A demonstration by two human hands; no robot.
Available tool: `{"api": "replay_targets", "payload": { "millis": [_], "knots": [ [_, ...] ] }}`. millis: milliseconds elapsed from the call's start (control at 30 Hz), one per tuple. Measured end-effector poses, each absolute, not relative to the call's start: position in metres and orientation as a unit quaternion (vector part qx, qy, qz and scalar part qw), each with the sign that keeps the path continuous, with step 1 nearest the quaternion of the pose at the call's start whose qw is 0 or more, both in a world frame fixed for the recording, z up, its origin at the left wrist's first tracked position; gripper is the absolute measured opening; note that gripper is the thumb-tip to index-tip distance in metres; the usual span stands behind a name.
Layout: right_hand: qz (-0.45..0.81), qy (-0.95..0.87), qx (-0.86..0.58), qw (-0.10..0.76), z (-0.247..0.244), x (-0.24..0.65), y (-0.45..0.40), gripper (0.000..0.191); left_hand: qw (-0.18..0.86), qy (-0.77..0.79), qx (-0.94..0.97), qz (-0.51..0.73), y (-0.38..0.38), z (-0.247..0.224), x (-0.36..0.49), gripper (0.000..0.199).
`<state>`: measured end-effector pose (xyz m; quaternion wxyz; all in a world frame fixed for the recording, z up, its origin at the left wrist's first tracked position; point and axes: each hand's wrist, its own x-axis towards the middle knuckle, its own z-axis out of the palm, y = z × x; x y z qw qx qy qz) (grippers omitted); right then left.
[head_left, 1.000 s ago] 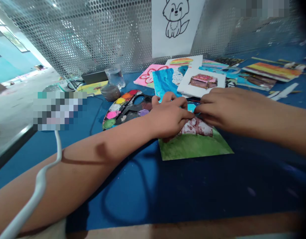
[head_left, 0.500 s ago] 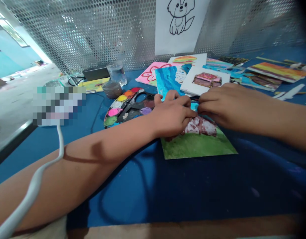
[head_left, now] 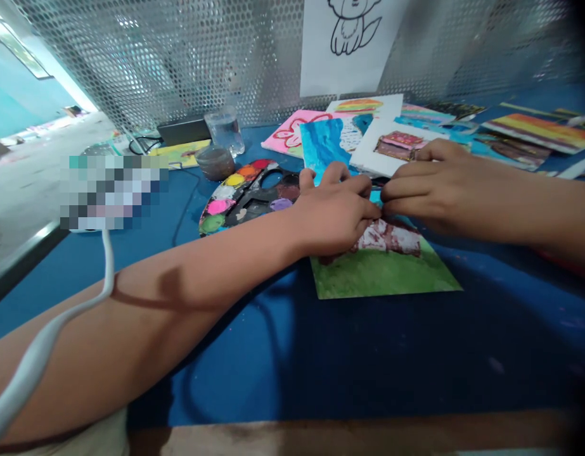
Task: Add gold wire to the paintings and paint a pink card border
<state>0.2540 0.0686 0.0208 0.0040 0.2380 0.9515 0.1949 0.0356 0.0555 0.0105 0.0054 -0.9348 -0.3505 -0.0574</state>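
A small painting [head_left: 387, 277] with a green lower part, brown-and-white patches above it and a bit of light blue at the top lies on the blue table. Across its upper left rests my left hand [head_left: 337, 212], fingers spread and bent, covering part of the picture. My right hand [head_left: 420, 187] is over the upper right of the painting with its fingers pinched together; what they hold, if anything, is hidden. The fingertips of both hands are close together. Left of my left hand sits a black paint palette [head_left: 239, 199] with several colours in its wells.
Behind the palette stand a cup of murky liquid [head_left: 215, 163] and a clear cup [head_left: 225, 131]. Several paintings, including a treasure chest picture [head_left: 399, 145], overlap at the back. A dog drawing [head_left: 349, 69] hangs on the perforated metal screen [head_left: 178, 63]. A white cable [head_left: 59, 335] crosses above my left forearm.
The view has shifted slightly. My right index finger is raised more than before, while my left hand stays on the painting.
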Motion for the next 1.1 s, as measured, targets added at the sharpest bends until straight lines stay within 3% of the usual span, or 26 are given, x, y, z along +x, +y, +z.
{"api": "replay_targets", "payload": {
  "millis": [200,400,567,767,1100],
  "knots": [
    [0.200,0.956,0.210,0.031,0.028,0.252,0.062,0.049,0.003,-0.348,-0.936,-0.053,0.055,0.012,0.035,0.036],
    [0.157,0.960,0.229,-0.037,0.024,0.266,0.063,0.032,-0.002,-0.345,-0.937,-0.056,0.056,0.012,0.033,0.037],
    [0.138,0.956,0.257,-0.006,0.025,0.259,0.068,0.038,-0.008,-0.350,-0.935,-0.055,0.055,0.013,0.033,0.038],
    [0.154,0.971,0.184,-0.019,0.027,0.255,0.075,0.041,0.003,-0.352,-0.935,-0.042,0.054,0.014,0.034,0.037],
    [0.175,0.971,0.165,0.007,0.022,0.261,0.078,0.033,0.028,-0.343,-0.937,-0.050,0.057,0.009,0.035,0.036]
  ]
}}
